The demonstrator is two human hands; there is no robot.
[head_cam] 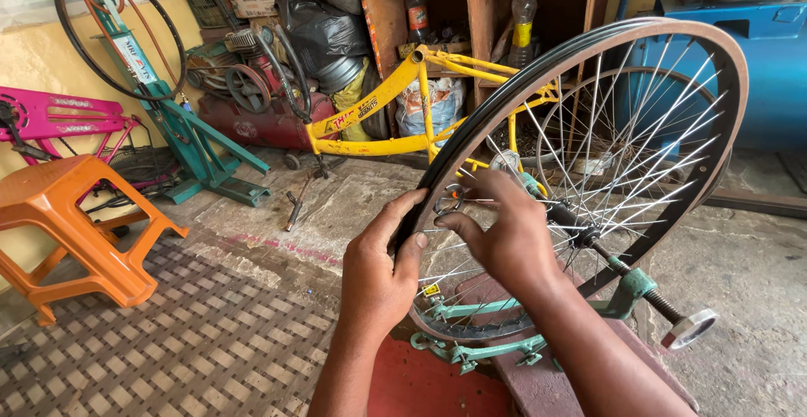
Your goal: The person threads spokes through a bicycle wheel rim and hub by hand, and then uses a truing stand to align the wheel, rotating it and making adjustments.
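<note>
A black bicycle wheel rim point(698, 34) with thin silver spokes stands upright in a green truing stand point(630, 287) right in front of me. My left hand point(382, 270) grips the near edge of the rim, thumb on the inside. My right hand point(504, 232) reaches among the spokes and pinches a small round metal spoke key point(448, 200) just inside the rim. The wheel's hub and axle point(580, 228) sit behind my right hand.
A yellow bicycle frame point(395, 97) leans by a wooden shelf with bottles. An orange plastic stool point(71, 232) and a pink frame point(59, 118) are at the left, and a teal stand with a bare rim point(181, 123) behind them. A blue machine point(756, 55) stands at the right.
</note>
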